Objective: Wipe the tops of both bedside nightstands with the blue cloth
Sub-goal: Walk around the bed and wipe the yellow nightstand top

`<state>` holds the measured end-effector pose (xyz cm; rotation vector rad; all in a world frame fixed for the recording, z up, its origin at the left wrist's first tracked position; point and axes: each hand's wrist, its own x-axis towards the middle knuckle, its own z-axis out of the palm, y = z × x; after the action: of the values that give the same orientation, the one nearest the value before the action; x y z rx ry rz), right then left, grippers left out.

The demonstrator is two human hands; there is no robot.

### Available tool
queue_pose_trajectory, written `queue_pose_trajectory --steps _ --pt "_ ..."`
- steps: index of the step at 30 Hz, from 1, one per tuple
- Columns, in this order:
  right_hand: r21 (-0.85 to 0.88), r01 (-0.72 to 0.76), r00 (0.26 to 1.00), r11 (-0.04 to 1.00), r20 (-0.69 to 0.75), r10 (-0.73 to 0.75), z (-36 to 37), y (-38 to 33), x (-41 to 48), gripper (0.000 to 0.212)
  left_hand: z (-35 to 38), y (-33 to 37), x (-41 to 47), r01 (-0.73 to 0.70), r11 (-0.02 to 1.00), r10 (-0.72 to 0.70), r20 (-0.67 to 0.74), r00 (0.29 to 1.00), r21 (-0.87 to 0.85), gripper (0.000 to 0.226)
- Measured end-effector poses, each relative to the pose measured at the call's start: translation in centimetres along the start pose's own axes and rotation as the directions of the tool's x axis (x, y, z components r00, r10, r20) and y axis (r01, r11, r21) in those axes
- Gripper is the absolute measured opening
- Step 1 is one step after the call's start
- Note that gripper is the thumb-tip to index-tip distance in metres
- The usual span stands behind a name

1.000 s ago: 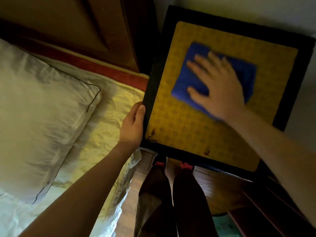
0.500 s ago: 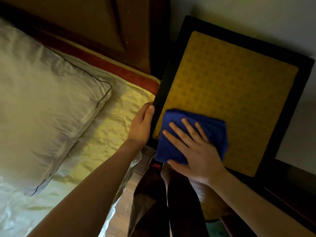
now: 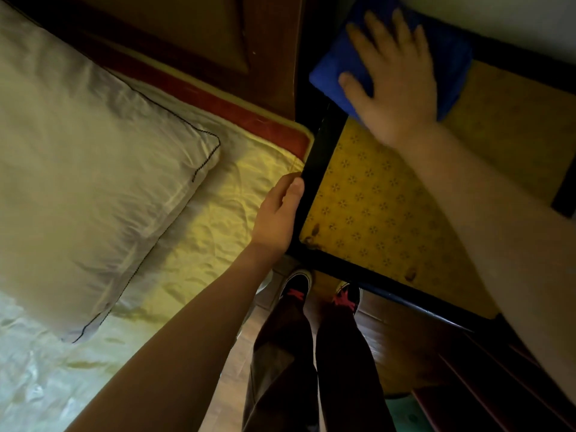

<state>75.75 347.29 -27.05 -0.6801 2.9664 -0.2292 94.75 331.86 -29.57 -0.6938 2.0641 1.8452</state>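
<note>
The right hand [image 3: 394, 85], flat with fingers spread, presses the folded blue cloth [image 3: 448, 57] onto the far bed-side corner of the black-framed, yellow-patterned nightstand top [image 3: 367, 207], having swept there from the near edge 0.5 seconds ago. The left hand [image 3: 277, 218] still grips the frame beside the bed [image 3: 218, 219]. 1 top looks nearly covered.

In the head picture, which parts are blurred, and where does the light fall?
Head view: the right hand and blue cloth are motion-blurred; the left hand on the nightstand edge is sharper; light falls on the pillow, while the headboard stays dark.
</note>
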Motion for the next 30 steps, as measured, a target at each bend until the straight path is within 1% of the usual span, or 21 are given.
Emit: queue_pose_trajectory --steps 2,5,7,8,9,11,12,13,15,17,19,20,22,23,25,27,29,30 --pt "0.003 0.008 1.0 1.0 0.028 -0.008 0.6 -2.2 -5.6 0.064 0.0 0.3 -0.1 -0.004 0.999 0.004 -0.007 1.0 -0.038 0.026" --pt "0.076 0.059 0.995 0.995 0.077 -0.065 1.6 -5.9 -15.6 0.062 0.1 0.6 -0.1 0.011 0.995 -0.013 -0.016 1.0 -0.103 0.023" --pt "0.111 0.08 0.987 0.991 0.128 -0.094 1.9 -7.1 -20.1 0.062 0.1 0.7 -0.1 0.011 0.997 -0.012 -0.018 1.0 -0.074 0.026" --pt "0.121 0.108 0.981 0.987 0.148 -0.125 1.9 -7.1 -20.9 0.062 0.1 0.6 -0.1 0.008 0.998 -0.009 -0.02 1.0 -0.057 0.027" --pt "0.139 0.149 0.972 0.979 0.16 -0.171 1.9 -6.5 -20.5 0.061 0.1 0.6 -0.1 0.004 0.999 -0.005 -0.025 1.0 -0.054 0.028" --pt "0.152 0.212 0.959 0.965 0.157 -0.236 1.5 -4.4 -16.8 0.061 0.2 0.5 -0.1 -0.011 0.997 0.008 -0.032 0.999 -0.07 0.03" --pt "0.139 0.203 0.966 0.969 0.13 -0.221 1.4 -3.0 -14.0 0.061 0.2 0.4 0.0 -0.01 0.997 0.008 -0.026 1.0 -0.073 0.03" --pt "0.114 0.164 0.981 0.98 0.086 -0.175 1.2 -1.2 -10.7 0.061 0.2 0.3 0.0 -0.001 0.997 0.0 -0.017 1.0 -0.071 0.03" --pt "0.063 0.045 0.999 0.997 -0.006 -0.045 0.6 2.7 -4.1 0.063 0.0 0.2 0.0 0.011 0.997 -0.011 -0.002 1.0 -0.073 0.027" --pt "0.04 -0.041 0.999 0.998 -0.029 0.042 -0.1 5.8 0.5 0.064 0.0 0.3 0.0 0.009 0.996 -0.008 0.005 1.0 -0.084 0.026" --pt "0.028 -0.05 0.999 0.998 -0.017 0.051 -0.5 6.4 1.8 0.065 0.0 0.6 -0.1 0.011 0.995 -0.011 0.002 1.0 -0.099 0.026" --pt "0.015 -0.045 0.999 0.999 -0.016 0.045 -0.6 6.0 1.0 0.064 0.1 0.6 -0.1 0.014 0.995 -0.015 -0.001 1.0 -0.104 0.027" --pt "0.001 -0.025 1.0 1.0 -0.02 0.025 -0.3 4.2 -3.3 0.062 0.3 0.8 -0.3 0.016 0.995 -0.016 -0.007 1.0 -0.103 0.027" --pt "0.023 -0.014 1.0 1.0 -0.011 0.014 0.0 3.1 -6.7 0.061 0.3 0.8 -0.3 0.02 0.995 -0.021 -0.006 1.0 -0.097 0.026" --pt "0.089 0.024 0.999 0.996 0.029 -0.026 0.7 0.7 -14.3 0.06 0.4 0.9 -0.3 0.022 0.996 -0.023 -0.016 1.0 -0.083 0.026" --pt "0.11 0.06 0.995 0.992 0.077 -0.069 1.0 -0.9 -21.0 0.061 0.4 1.0 -0.2 0.015 0.999 -0.017 -0.042 0.999 -0.051 0.026" --pt "0.125 0.088 0.988 0.988 0.114 -0.103 1.2 -1.1 -24.7 0.062 0.4 1.0 -0.3 0.022 1.0 -0.023 -0.053 0.998 -0.023 0.026" --pt "0.143 0.11 0.984 0.984 0.123 -0.128 1.2 -0.6 -25.0 0.062 0.4 0.9 -0.3 0.025 1.0 -0.025 -0.056 0.998 -0.013 0.026"
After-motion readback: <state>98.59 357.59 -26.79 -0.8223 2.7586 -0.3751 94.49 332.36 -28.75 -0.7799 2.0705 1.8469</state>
